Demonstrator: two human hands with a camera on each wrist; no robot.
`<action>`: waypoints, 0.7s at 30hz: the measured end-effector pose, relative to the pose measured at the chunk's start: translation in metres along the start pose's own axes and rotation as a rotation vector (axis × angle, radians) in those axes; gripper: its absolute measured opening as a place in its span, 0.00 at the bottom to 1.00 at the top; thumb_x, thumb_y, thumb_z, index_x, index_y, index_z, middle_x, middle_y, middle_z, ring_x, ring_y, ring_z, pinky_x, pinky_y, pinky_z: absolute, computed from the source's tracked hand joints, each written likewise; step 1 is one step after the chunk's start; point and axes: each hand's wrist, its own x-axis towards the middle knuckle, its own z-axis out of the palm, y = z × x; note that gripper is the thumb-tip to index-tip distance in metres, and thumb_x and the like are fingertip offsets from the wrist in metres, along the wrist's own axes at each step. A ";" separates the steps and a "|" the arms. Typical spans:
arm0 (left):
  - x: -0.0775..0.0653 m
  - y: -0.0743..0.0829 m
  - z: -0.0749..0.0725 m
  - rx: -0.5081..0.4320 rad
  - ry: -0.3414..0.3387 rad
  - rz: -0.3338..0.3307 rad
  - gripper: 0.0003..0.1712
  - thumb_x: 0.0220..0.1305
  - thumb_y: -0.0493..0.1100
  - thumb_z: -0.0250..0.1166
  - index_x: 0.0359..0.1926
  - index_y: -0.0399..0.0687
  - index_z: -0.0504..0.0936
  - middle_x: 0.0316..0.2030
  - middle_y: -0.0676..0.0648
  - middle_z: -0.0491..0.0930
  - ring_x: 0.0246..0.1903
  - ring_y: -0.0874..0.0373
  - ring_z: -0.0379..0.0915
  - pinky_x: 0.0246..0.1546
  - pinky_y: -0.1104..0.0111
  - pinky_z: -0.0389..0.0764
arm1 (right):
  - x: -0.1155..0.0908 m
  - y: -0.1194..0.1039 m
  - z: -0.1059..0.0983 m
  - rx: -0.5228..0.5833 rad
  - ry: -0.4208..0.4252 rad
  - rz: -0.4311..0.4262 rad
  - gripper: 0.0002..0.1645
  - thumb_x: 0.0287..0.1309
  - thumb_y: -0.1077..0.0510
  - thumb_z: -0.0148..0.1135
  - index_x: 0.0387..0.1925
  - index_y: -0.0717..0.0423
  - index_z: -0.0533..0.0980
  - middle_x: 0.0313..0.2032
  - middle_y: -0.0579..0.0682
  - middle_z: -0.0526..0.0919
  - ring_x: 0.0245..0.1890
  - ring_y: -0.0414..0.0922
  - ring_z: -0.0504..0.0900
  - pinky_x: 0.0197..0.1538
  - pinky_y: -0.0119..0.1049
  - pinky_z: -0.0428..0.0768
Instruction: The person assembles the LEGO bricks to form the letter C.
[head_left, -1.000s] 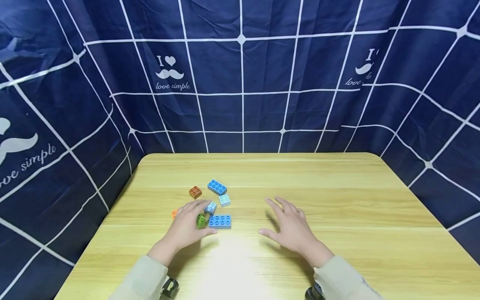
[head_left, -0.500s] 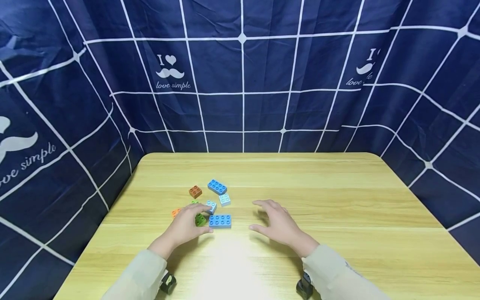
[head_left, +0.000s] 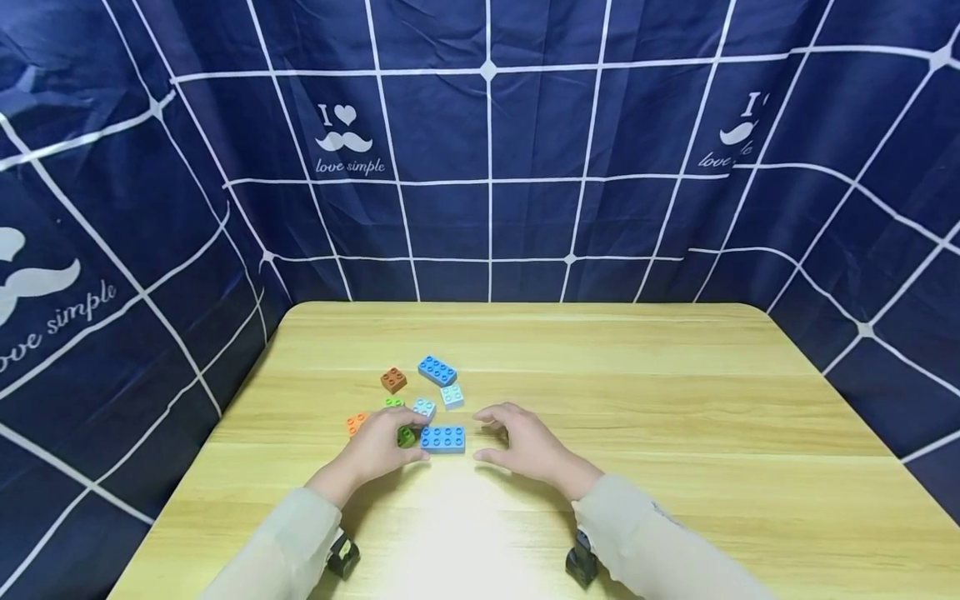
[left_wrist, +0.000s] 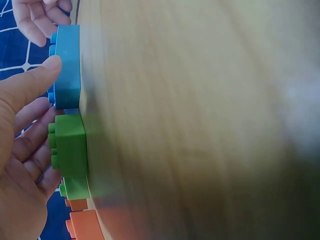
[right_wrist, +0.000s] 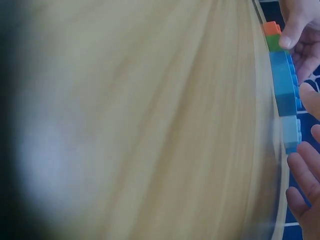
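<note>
On tabletop (head_left: 675, 375), left hand (head_left: 375, 448) and right hand (head_left: 527, 446) flank blue brick (head_left: 444, 440).

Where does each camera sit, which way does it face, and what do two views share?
Head: on the head, facing forward and down over the table; left grip, right grip and sleeves show.
Left wrist: on that wrist, looking low at the front blue brick; left grip close, right grip beyond.
Right wrist: likewise, from the opposite side; right grip close, left beyond.
Both wrist views share that brick.

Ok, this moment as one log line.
left hand: by near blue block, left end | right hand: apart from its right end | brown block: on table, farther back
</note>
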 end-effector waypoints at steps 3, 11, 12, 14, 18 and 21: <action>0.001 0.000 0.000 0.002 -0.009 0.002 0.30 0.43 0.43 0.77 0.50 0.42 0.82 0.45 0.47 0.81 0.46 0.51 0.76 0.53 0.53 0.73 | 0.004 -0.003 0.003 0.018 -0.018 0.003 0.32 0.51 0.51 0.72 0.56 0.56 0.73 0.48 0.49 0.78 0.47 0.45 0.77 0.53 0.42 0.75; 0.003 0.000 0.000 0.024 -0.016 0.018 0.27 0.43 0.42 0.78 0.48 0.41 0.83 0.42 0.48 0.81 0.42 0.53 0.76 0.49 0.55 0.75 | 0.013 -0.002 0.012 0.050 -0.018 0.006 0.30 0.51 0.51 0.72 0.55 0.57 0.74 0.47 0.48 0.79 0.46 0.44 0.77 0.52 0.41 0.75; 0.004 0.000 0.000 0.032 -0.017 0.019 0.27 0.43 0.42 0.78 0.48 0.42 0.83 0.42 0.48 0.81 0.42 0.54 0.76 0.49 0.56 0.75 | 0.014 -0.002 0.013 0.056 -0.017 0.009 0.30 0.51 0.52 0.72 0.54 0.57 0.75 0.47 0.48 0.79 0.45 0.44 0.77 0.52 0.41 0.76; 0.004 0.000 0.000 0.040 -0.020 0.020 0.27 0.43 0.42 0.78 0.47 0.43 0.83 0.43 0.47 0.81 0.43 0.53 0.76 0.50 0.55 0.75 | 0.016 -0.001 0.016 0.057 -0.015 0.014 0.30 0.50 0.52 0.72 0.54 0.57 0.75 0.47 0.47 0.79 0.45 0.44 0.77 0.52 0.39 0.76; 0.005 0.001 0.000 0.034 -0.030 0.008 0.26 0.43 0.41 0.77 0.47 0.43 0.83 0.44 0.46 0.81 0.44 0.51 0.76 0.51 0.54 0.74 | 0.019 -0.002 0.020 0.040 -0.015 0.024 0.28 0.50 0.52 0.73 0.52 0.57 0.76 0.46 0.47 0.79 0.44 0.43 0.77 0.50 0.37 0.76; 0.006 0.000 0.000 0.033 -0.039 0.009 0.25 0.44 0.41 0.77 0.47 0.43 0.83 0.44 0.46 0.81 0.45 0.51 0.76 0.51 0.54 0.74 | 0.020 -0.004 0.022 0.016 -0.019 0.030 0.26 0.49 0.52 0.73 0.50 0.56 0.77 0.44 0.46 0.79 0.43 0.41 0.77 0.49 0.36 0.77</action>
